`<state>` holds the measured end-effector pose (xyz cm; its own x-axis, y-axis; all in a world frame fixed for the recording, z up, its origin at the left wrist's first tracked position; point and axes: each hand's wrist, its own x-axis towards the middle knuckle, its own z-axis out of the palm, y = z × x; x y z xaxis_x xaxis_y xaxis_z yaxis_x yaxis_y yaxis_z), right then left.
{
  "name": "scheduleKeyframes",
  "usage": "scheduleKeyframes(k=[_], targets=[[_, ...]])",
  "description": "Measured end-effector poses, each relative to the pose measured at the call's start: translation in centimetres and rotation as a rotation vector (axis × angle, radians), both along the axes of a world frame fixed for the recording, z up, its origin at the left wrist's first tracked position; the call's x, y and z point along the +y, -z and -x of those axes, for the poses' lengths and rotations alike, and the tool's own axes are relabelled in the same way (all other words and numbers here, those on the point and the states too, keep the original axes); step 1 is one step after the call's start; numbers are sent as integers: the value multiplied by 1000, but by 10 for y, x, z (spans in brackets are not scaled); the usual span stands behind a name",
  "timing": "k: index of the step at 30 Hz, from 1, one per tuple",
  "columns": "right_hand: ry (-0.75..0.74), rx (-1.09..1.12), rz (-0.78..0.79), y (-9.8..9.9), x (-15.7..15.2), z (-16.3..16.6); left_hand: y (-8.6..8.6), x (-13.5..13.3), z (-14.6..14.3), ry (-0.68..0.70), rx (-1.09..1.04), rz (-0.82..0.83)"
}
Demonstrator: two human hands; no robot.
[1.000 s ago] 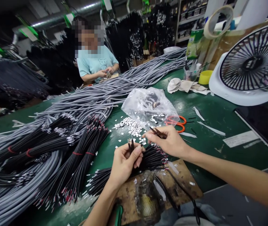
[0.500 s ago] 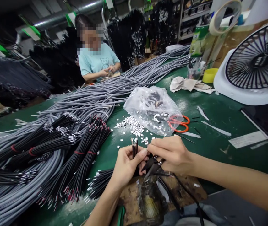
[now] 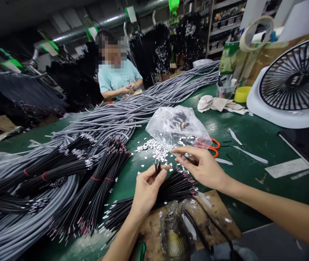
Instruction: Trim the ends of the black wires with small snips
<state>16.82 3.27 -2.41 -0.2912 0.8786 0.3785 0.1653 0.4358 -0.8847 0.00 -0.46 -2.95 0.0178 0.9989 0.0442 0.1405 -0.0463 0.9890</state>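
My left hand (image 3: 150, 185) is closed around a few short black wires (image 3: 157, 168), which stand upright with their bright tips above the fingers. To the right, my right hand (image 3: 201, 166) is raised apart from them, its fingertips together. A dark metal tool (image 3: 191, 158) shows partly between its fingers and palm; most of it is hidden. Below and between the hands lies a bundle of black wires (image 3: 174, 186) with reddish ends. Just beyond, small silvery pieces (image 3: 155, 148) are scattered in a pile on the green tabletop.
Grey cables (image 3: 111, 112) and tied black wire bundles (image 3: 86, 188) cover the left. A clear plastic bag (image 3: 174, 123) lies by orange-handled scissors (image 3: 214, 148). At right stands a fan (image 3: 295, 79). A wooden board (image 3: 219, 217) lies in front. Across the table sits a person (image 3: 120, 78).
My right hand has moved up and away from my left hand. The dark blades that were beside the left fingers have gone from there, uncovering the wire bundle. The view has shifted slightly.
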Motion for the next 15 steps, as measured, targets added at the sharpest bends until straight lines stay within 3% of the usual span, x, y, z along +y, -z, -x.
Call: scheduleKeyframes(k=[5, 10, 15], targets=[[-16, -91, -163, -1, -5, -2, 0, -5, -5, -30, -129, 66], [-90, -112, -312, -2, -9, -1, -6, -12, -8, -45, -52, 80], [-86, -145, -396, 3, -10, -3, -6, -14, -7, -162, -2, 21]])
